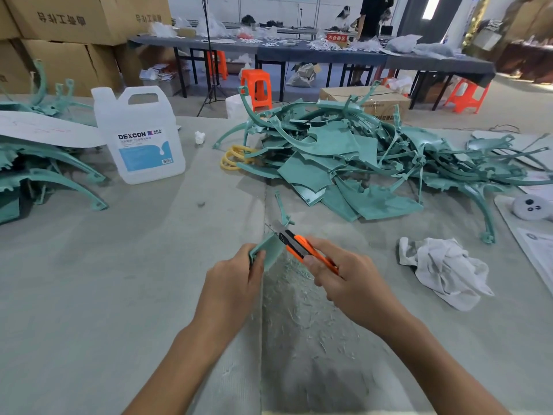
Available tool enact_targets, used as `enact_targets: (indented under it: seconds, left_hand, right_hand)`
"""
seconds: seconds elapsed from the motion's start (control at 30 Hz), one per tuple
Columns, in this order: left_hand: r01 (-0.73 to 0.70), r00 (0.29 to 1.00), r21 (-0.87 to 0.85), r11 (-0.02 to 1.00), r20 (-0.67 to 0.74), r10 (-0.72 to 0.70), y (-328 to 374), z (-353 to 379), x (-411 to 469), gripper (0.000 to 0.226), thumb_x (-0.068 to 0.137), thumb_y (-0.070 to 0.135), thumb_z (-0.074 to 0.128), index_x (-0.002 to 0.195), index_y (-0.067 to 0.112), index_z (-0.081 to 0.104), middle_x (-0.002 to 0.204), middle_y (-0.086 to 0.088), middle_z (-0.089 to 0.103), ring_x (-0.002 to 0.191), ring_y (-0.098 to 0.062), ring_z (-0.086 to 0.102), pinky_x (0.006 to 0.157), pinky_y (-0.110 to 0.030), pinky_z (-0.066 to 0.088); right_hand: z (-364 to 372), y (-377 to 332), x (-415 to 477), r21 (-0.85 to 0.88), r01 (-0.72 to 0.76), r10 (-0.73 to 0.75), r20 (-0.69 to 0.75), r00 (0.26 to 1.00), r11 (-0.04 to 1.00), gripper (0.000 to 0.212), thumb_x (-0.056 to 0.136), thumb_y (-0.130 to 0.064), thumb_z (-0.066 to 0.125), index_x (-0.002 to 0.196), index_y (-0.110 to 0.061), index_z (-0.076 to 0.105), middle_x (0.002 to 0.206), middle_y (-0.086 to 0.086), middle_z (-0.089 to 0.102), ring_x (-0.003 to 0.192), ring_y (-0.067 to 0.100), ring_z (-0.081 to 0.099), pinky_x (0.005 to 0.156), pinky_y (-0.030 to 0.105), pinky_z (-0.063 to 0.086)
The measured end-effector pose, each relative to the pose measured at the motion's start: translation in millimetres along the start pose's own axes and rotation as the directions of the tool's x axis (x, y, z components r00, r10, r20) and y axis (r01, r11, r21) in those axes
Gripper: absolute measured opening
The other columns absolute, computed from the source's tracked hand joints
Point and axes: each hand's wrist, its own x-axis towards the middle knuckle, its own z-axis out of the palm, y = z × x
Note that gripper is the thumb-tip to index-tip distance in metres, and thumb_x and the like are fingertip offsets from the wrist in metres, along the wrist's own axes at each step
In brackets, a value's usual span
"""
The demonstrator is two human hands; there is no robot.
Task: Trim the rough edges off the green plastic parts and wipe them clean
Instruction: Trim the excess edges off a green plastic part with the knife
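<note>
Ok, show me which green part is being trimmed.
The small green piece gripped in the left hand, the orange knife in the right hand set against its edge. The other green parts lie untouched in heaps.

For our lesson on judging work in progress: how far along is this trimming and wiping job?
Done: green shavings litter the table under the hands, so some trimming has happened; the stack at left may be finished parts. In hand: the left hand holds a green part while the right hand holds an orange knife to its edge. Left: the big pile beyond, and wiping; the white cloth lies aside.
</note>
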Motion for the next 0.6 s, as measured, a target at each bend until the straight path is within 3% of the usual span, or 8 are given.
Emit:
enact_targets:
  seconds: [0.17,0.27,0.43,0.53,0.6]
  left_hand:
    - [0.008,1.0,-0.028,1.0,-0.005,-0.009,0,-1,-1,0.032,0.102,0.04,0.039,0.113,0.021,0.062,0.062,0.008,0.053,0.057,-0.023,0.053,0.054,-0.033,0.032]
    - [0.011,1.0,-0.028,1.0,-0.013,-0.012,0,-1,0,0.029,0.102,0.039,0.041,0.109,0.02,0.062,0.057,0.013,0.047,0.051,-0.01,0.047,0.047,-0.019,0.028]
    - [-0.005,1.0,-0.017,1.0,-0.025,0.005,1,-2,0,0.026,0.103,0.036,0.043,0.104,0.02,0.062,0.053,0.015,0.043,0.047,-0.006,0.046,0.044,-0.018,0.029]
    - [-0.019,0.999,-0.019,1.0,-0.029,0.019,0,-1,1,0.019,0.103,0.035,0.044,0.099,0.024,0.058,0.054,0.014,0.044,0.048,-0.009,0.045,0.045,-0.02,0.028]
    - [-0.015,0.999,-0.026,1.0,-0.038,0.014,-3,-2,5,0.016,0.103,0.035,0.044,0.091,0.027,0.051,0.053,0.012,0.043,0.05,-0.014,0.044,0.049,-0.027,0.024]
  right_hand:
    - [3,0,-2,0.076,0.007,-0.008,0.008,1.0,0.997,0.034,0.103,-0.044,0.051,0.116,-0.076,0.046,0.08,-0.005,0.067,0.059,0.016,0.062,0.056,0.041,0.054]
    - [6,3,-2,0.108,-0.008,0.007,0.013,1.0,0.994,0.033,0.103,-0.044,0.052,0.125,-0.07,0.05,0.079,-0.01,0.067,0.06,0.012,0.063,0.055,0.036,0.055]
    - [8,7,0,0.134,-0.002,-0.003,0.04,0.999,0.991,0.036,0.104,-0.044,0.051,0.123,-0.074,0.047,0.079,-0.007,0.067,0.057,0.01,0.062,0.052,0.031,0.055]
    - [9,10,5,0.013,0.02,-0.02,0.011,1.0,1.0,0.038,0.104,-0.046,0.049,0.127,-0.076,0.042,0.072,-0.001,0.065,0.055,0.015,0.06,0.052,0.034,0.052]
    - [7,16,15,-0.118,0.012,-0.014,-0.022,1.0,0.993,0.035,0.104,-0.045,0.049,0.136,-0.059,0.046,0.064,-0.002,0.061,0.052,0.013,0.057,0.051,0.036,0.05]
